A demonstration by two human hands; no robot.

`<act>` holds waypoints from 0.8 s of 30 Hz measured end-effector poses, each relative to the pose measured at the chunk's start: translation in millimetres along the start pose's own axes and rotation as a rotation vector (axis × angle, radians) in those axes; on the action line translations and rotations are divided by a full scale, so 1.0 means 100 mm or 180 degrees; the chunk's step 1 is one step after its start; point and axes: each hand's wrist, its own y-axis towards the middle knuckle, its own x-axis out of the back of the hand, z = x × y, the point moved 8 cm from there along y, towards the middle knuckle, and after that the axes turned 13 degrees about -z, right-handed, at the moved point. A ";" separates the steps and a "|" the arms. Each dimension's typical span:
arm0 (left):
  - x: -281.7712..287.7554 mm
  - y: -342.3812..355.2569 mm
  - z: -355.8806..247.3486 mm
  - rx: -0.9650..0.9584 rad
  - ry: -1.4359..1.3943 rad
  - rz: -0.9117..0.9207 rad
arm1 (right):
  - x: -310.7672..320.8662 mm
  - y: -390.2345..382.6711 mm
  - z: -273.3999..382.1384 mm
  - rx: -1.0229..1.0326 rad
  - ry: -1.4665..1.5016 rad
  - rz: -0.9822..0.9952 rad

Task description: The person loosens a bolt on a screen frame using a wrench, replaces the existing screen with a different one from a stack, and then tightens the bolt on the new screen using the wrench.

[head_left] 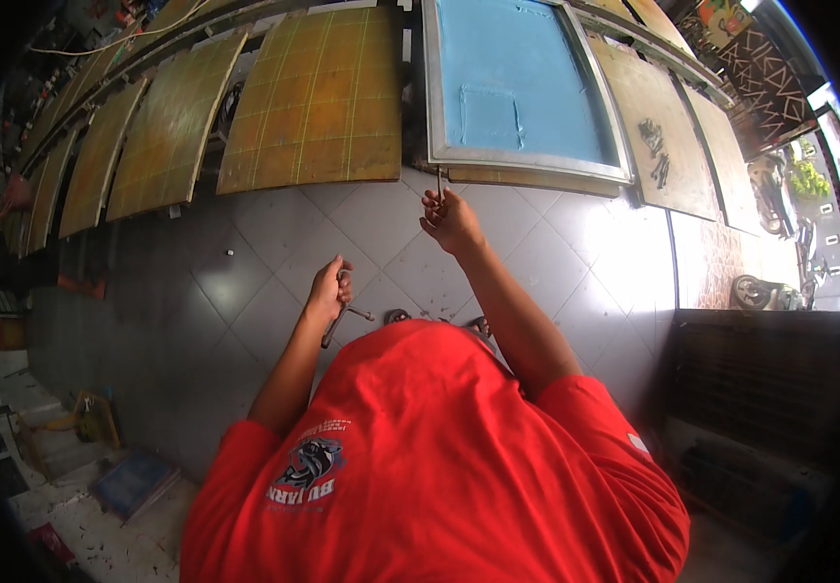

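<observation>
My left hand (330,289) is closed around a metal wrench with a bent handle (354,312), held low over the floor in front of my red shirt. My right hand (454,223) reaches farther forward, its fingertips closed on a thin metal rod (440,179) that sticks out at the near left corner of a printing screen. That screen (517,158) has a silvery metal frame and light blue mesh, and it lies over a board. Part of the rod is hidden by my fingers.
Several wooden boards, such as the yellow-brown gridded one (313,107), stand in a row left of the screen. Dark clamp-like metal parts (653,151) lie on the pale board at right. Grey floor tiles (274,233) run below. A dark bench (750,389) stands right; motorbikes (765,291) are beyond.
</observation>
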 end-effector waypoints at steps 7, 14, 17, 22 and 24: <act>0.05 -0.03 0.02 -0.0009 0.0017 -0.0075 | 0.11 0.10 0.08 0.0327 -0.0184 -0.0195; 0.05 -0.05 0.00 -0.0140 0.0053 -0.0066 | -0.01 0.05 0.05 0.0123 -0.0120 0.0102; 0.02 -0.06 -0.01 -0.0104 0.0077 -0.0070 | 0.00 0.09 0.06 0.0191 -0.0175 0.0130; 0.05 -0.07 0.01 -0.0062 0.0037 -0.0047 | 0.10 0.10 0.10 0.0449 -0.0323 -0.0210; 0.07 -0.07 0.02 -0.0054 0.0031 -0.0063 | 0.09 0.05 0.10 0.0409 -0.0281 -0.0263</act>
